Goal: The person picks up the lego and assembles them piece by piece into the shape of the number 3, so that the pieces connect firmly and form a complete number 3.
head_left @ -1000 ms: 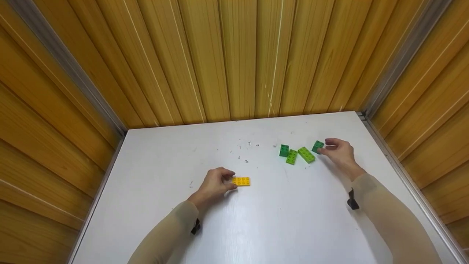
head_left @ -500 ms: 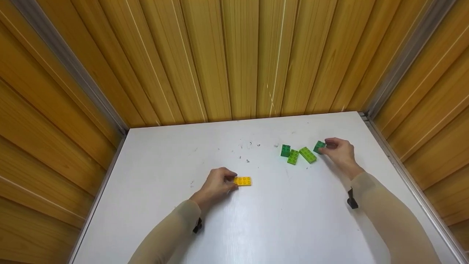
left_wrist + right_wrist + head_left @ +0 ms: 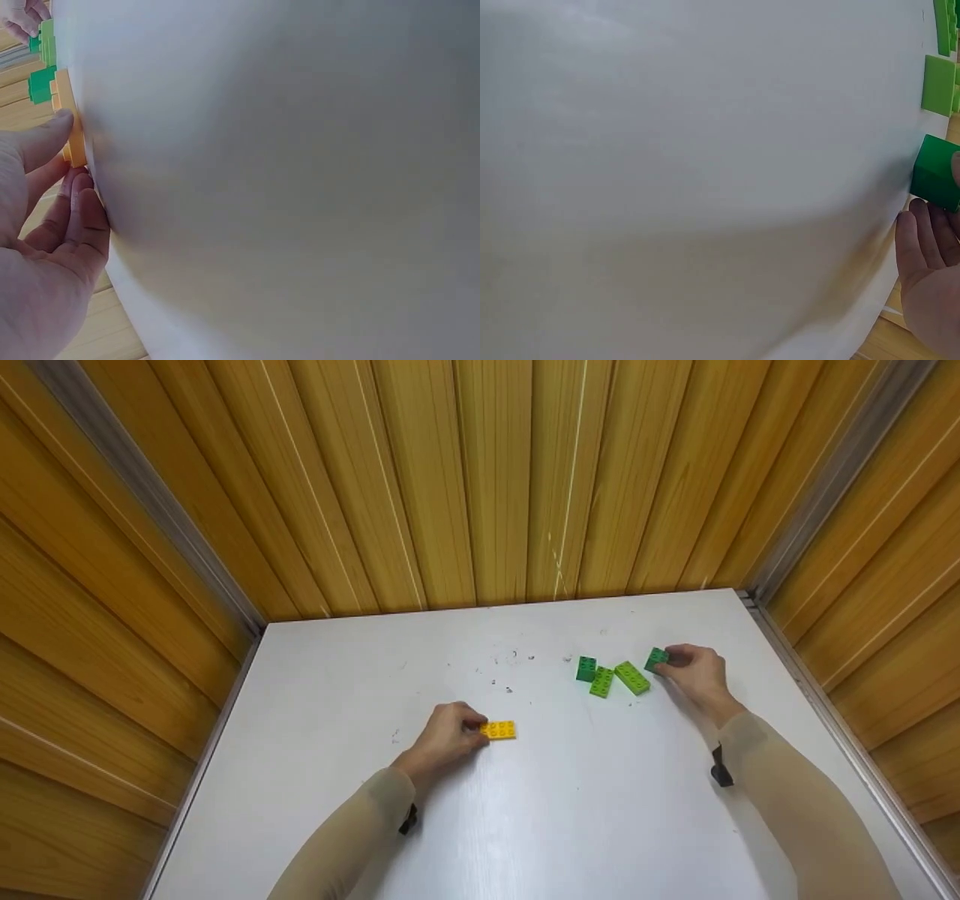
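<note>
On the white table [image 3: 600, 810] a flat yellow building brick [image 3: 499, 730] lies near the middle. My left hand [image 3: 447, 737] pinches its left end between thumb and fingers, and the left wrist view shows the thumb on the side of the yellow brick [image 3: 69, 124]. Farther right, my right hand [image 3: 697, 675] pinches a dark green brick [image 3: 656, 659] by its right side. In the right wrist view that dark green brick [image 3: 936, 172] is partly cut off by the frame edge, as is the right hand [image 3: 934, 292].
Left of the right hand lie a light green brick [image 3: 632, 678], a second light green brick [image 3: 601, 682] and another dark green brick [image 3: 586, 668], the last two close together. Dark scuffs [image 3: 509, 690] mark the tabletop. Wood-patterned walls [image 3: 487, 487] enclose its back and sides.
Fingers of both hands have drawn in closer around their bricks. The dark green brick at the right hand has turned slightly. The head view has shifted a little.
</note>
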The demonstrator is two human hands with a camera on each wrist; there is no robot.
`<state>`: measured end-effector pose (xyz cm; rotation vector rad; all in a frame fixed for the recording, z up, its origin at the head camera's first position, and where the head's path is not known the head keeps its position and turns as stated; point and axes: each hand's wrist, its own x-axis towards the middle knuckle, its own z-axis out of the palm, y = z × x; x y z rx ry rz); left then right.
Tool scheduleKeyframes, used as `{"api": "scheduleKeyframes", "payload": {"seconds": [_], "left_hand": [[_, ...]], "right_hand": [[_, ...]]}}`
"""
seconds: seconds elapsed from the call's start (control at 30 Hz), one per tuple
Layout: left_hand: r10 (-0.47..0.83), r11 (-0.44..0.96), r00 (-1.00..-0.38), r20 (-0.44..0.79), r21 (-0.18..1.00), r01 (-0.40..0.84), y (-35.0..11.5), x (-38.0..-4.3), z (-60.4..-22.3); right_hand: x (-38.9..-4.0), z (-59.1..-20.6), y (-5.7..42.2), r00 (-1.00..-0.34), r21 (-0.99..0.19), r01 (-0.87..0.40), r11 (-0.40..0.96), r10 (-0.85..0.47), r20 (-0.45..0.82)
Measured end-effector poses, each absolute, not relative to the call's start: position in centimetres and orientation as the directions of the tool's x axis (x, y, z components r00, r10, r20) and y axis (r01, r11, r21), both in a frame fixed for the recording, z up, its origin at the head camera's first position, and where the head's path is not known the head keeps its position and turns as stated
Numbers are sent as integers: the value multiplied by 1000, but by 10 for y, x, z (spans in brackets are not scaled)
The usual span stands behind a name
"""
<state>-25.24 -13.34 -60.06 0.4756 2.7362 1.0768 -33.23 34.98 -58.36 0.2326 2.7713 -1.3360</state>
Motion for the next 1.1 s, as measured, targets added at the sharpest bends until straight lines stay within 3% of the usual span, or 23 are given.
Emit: {"api": "scheduleKeyframes", "payload": {"seconds": [0.47,0.83,1.1], "left_hand": [[330,709,-941,-78,678,192,-133,-254,-598],[353,693,-935,-32,680,238,-133,-253,-596],[313,707,-948,-62,682,189,-130,-254,-598]], "right_hand": [[-330,-582,352,-983,-768,183,613,131,-130],[-328,-574,352,-987,-762,151,630,132,-87],[-329,-567,348,-989,-780,146,608,120,-91]]}}
